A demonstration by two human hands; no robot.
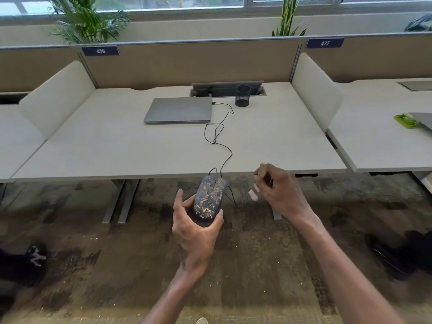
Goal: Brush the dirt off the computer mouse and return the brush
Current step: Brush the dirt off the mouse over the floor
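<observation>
One pale desk (117, 146), closed laptop (178, 110), window plants (81, 19)

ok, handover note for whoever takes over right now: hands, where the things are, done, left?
Left hand: grips the mouse, held in the air off the desk's near edge.
Right hand: curled round a small brush, blurred, just right of the mouse and not touching it.
Mouse cable runs to the closed laptop; black mesh cup stands behind it.
Done: mouse and brush both in hand.
Left: mouse is still speckled with dirt; brush it clean, then return the brush.
</observation>
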